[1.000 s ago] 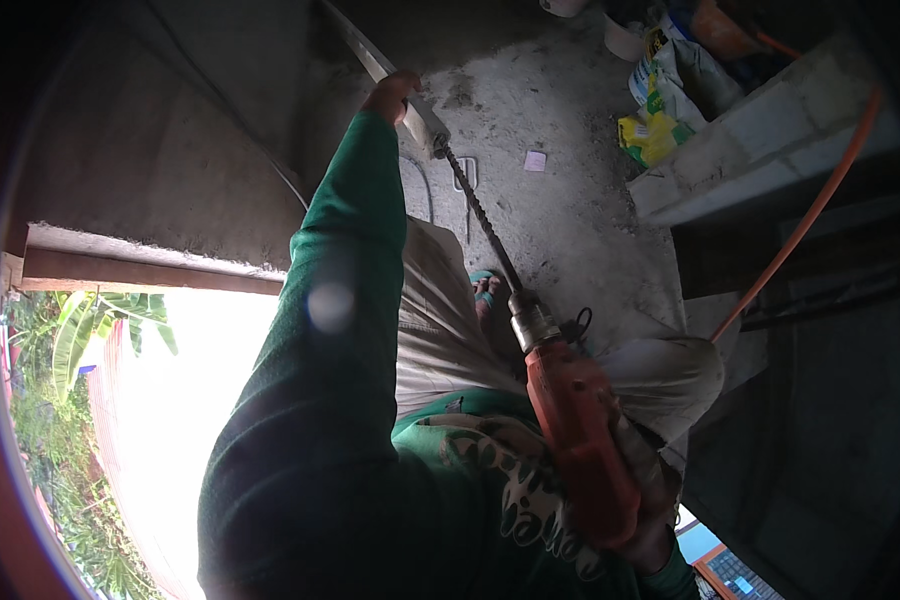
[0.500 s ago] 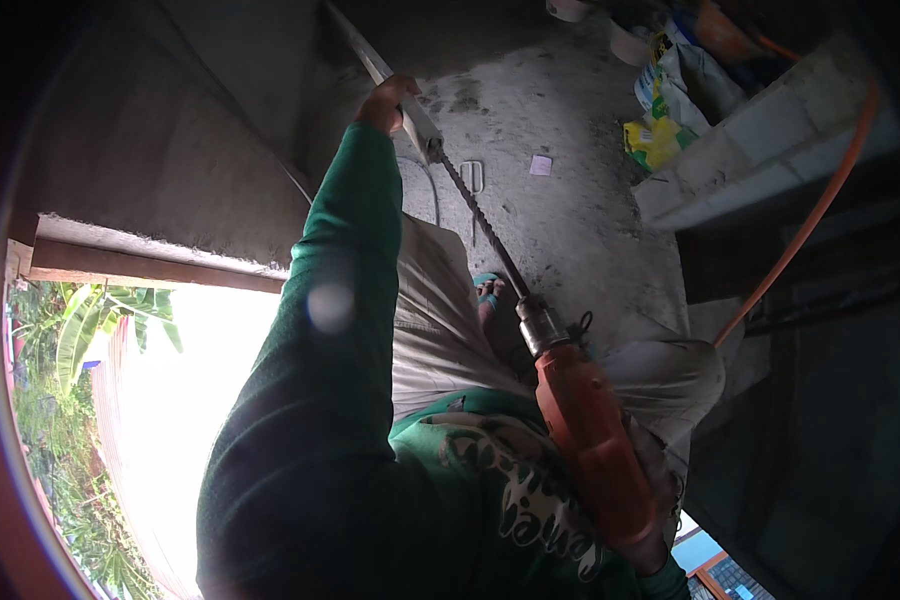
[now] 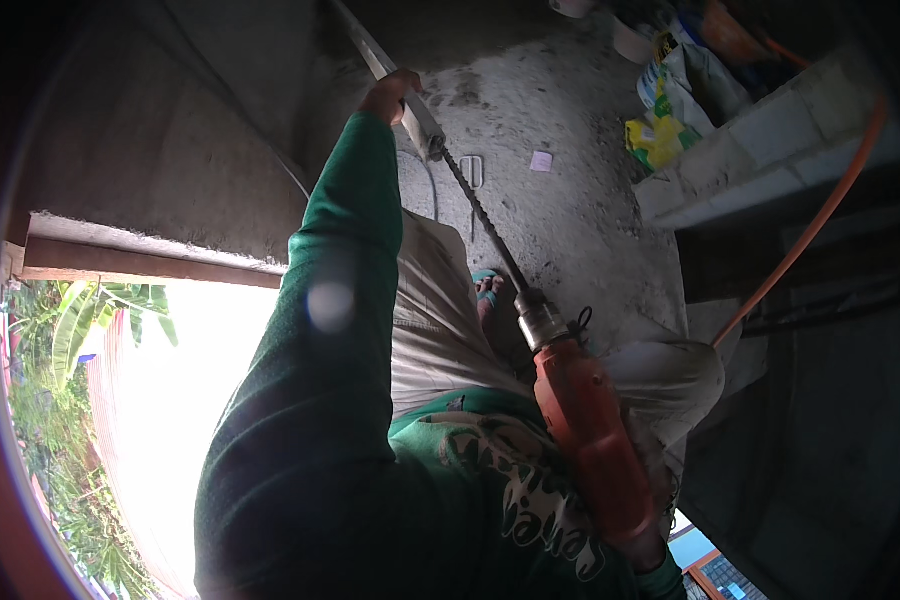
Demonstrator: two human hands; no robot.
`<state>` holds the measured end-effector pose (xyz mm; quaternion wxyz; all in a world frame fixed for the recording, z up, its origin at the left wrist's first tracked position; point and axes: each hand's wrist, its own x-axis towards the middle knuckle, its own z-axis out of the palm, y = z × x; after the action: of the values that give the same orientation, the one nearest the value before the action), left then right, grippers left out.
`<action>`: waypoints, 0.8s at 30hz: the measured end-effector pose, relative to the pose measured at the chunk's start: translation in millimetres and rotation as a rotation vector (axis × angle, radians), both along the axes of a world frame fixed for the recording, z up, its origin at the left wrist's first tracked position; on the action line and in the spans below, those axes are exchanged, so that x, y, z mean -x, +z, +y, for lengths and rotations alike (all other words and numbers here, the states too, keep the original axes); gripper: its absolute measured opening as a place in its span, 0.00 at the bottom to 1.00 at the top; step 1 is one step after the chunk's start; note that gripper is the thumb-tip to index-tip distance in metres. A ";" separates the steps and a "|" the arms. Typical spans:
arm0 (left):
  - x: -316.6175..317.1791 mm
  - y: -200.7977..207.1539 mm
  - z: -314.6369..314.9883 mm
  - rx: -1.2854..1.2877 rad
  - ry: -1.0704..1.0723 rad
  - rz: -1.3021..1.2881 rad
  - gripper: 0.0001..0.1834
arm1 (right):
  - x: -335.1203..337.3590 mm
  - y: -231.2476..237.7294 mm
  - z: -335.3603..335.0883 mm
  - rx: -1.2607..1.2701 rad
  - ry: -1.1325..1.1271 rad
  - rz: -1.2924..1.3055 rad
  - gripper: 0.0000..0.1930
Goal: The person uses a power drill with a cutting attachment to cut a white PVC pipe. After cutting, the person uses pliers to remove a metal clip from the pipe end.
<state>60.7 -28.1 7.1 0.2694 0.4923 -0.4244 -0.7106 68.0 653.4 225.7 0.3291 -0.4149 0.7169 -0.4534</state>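
A long, pale, hollow metal bar (image 3: 422,125) slants from the top edge toward the middle of the picture. My left hand (image 3: 390,97) is wrapped around it near its close end, my arm stretched forward. Against my right side is a red power drill (image 3: 590,430) with a metal chuck (image 3: 541,322). Its long spiral drill bit (image 3: 480,215) reaches up to the bar's open end; whether the tip is inside or just touching, I cannot tell. My right hand (image 3: 653,540) grips the rear of the drill, most of its fingers hidden behind the body.
Below lies a rough concrete floor (image 3: 580,230) with a small pinkish paper (image 3: 541,161) and a thin metal frame (image 3: 472,172). A low block wall (image 3: 760,140) with sacks (image 3: 670,110) beside it stands at right. An orange hose or cord (image 3: 820,230) hangs there. Bright opening at left.
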 end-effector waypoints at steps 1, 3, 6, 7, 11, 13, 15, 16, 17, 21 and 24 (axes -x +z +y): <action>-2.9 0.8 0.0 0.037 -0.001 0.021 0.07 | 2.8 1.2 -2.3 -0.005 0.014 -0.008 0.53; -9.1 2.5 0.8 0.065 0.005 0.026 0.07 | 6.7 2.2 -5.6 0.018 0.050 0.038 0.54; -14.3 2.3 1.0 0.029 -0.002 0.140 0.07 | 8.0 0.3 -6.2 0.024 0.112 0.158 0.54; -14.5 1.5 -0.5 0.047 -0.006 0.153 0.08 | 7.0 -1.0 -5.5 -0.027 0.135 0.161 0.55; -6.2 -4.4 -10.5 0.036 0.011 0.089 0.08 | 3.7 -1.7 -0.5 -0.111 0.151 0.191 0.56; 0.9 -7.1 -16.3 0.013 0.018 0.054 0.08 | 3.2 0.0 -0.4 -0.113 0.144 0.187 0.56; 3.7 -9.9 -18.6 0.008 0.018 0.087 0.10 | 3.4 2.2 -2.4 -0.048 0.121 0.177 0.56; 2.6 -11.7 -17.7 0.013 0.014 0.091 0.10 | 3.7 3.3 -3.9 0.014 0.101 0.172 0.56; 4.4 -11.7 -17.7 0.008 0.038 0.063 0.10 | 3.7 4.0 -5.8 0.061 0.086 0.171 0.55; -1.5 -9.9 -13.0 0.128 -0.063 0.043 0.12 | 3.8 4.7 -11.0 0.136 0.083 0.229 0.53; -1.3 -1.5 -13.2 -0.009 -0.024 0.012 0.13 | 4.1 3.9 -10.4 0.110 0.109 0.311 0.52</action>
<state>62.0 -41.2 5.6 0.2610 0.4842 -0.4255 -0.7186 63.9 643.0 229.6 0.2152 -0.5355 0.7099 -0.4038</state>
